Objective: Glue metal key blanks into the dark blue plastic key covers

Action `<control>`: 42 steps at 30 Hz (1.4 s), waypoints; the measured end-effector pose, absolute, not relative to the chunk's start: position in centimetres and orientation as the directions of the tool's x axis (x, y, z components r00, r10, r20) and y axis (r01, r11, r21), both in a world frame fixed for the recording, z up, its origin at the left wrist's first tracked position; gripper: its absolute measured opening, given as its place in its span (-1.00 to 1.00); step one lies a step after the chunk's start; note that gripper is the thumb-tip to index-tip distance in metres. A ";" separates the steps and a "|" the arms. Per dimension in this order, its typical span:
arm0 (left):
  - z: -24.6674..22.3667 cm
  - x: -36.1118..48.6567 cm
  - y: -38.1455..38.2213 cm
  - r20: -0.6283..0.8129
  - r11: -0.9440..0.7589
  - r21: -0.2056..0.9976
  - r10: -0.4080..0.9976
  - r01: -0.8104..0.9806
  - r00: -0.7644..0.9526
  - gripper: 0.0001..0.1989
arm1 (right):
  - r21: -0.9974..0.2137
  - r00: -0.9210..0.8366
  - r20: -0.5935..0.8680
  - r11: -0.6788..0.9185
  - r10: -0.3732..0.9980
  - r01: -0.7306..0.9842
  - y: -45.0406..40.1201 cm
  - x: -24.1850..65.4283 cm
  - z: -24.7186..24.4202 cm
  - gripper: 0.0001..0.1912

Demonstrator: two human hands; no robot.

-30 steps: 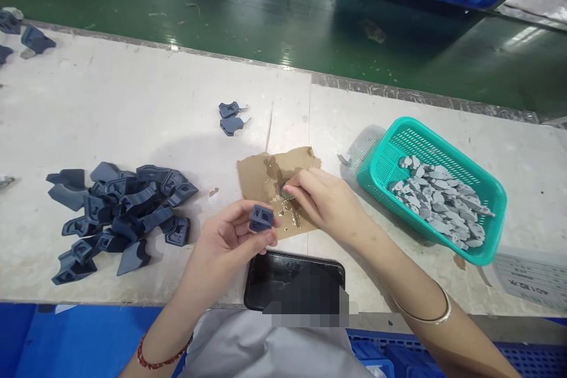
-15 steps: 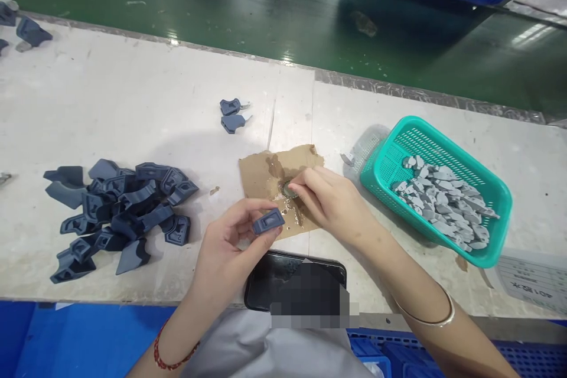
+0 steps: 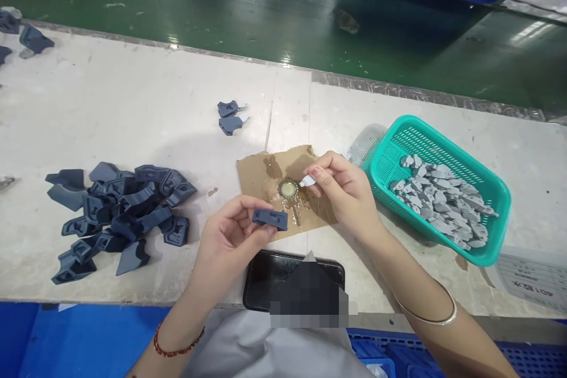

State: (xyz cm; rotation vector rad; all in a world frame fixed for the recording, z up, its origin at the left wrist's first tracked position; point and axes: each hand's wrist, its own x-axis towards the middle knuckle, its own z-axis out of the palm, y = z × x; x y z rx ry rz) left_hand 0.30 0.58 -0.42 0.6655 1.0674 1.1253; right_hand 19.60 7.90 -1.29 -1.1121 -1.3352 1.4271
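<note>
My left hand (image 3: 234, 233) pinches a dark blue plastic piece (image 3: 270, 219) with a slotted side facing up, above the near edge of a cardboard scrap. Between thumb and fingertips, my right hand (image 3: 343, 189) grips a small light grey part (image 3: 307, 181). Its tip points left, just beside a small round cap (image 3: 289, 189) that holds pale liquid. The cap rests on the stained brown cardboard (image 3: 254, 172), which has wet, shiny spots around it. A gap separates the two held pieces.
A heap of dark blue pieces (image 3: 128, 201) lies at left. Two blue pieces with grey tips (image 3: 229, 125) sit beyond the cardboard. At right stands a green basket (image 3: 443, 142) of grey parts (image 3: 443, 195). A phone (image 3: 261, 283) lies near the table's front edge.
My right hand has drawn back rightward from the cap, bringing the grey part into view. My left hand has turned the blue piece so that its slotted side shows.
</note>
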 end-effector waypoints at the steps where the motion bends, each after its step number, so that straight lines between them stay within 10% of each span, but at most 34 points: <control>1: -0.5 0.3 0.6 -0.316 0.318 0.872 0.946 -0.372 0.070 -0.89 | -0.995 -0.225 -0.065 -0.080 0.972 -0.058 8.0 19.5 -1.3 -0.66; 9: -0.8 0.2 0.4 -0.346 0.432 0.768 0.901 -0.472 0.262 -0.94 | -0.958 -0.188 -0.150 -0.189 0.971 -0.216 8.3 19.8 -1.6 -0.63; 21: -0.8 -0.1 -0.1 -0.305 0.333 0.941 0.913 -0.060 0.271 -0.76 | -0.998 -0.461 0.033 0.051 0.887 0.027 5.7 19.2 0.1 -0.81; 42: -1.1 0.0 -0.3 -0.332 0.345 0.938 0.914 -0.017 0.232 -0.69 | -0.952 -0.579 0.076 0.232 0.812 0.201 5.4 18.1 0.4 -0.74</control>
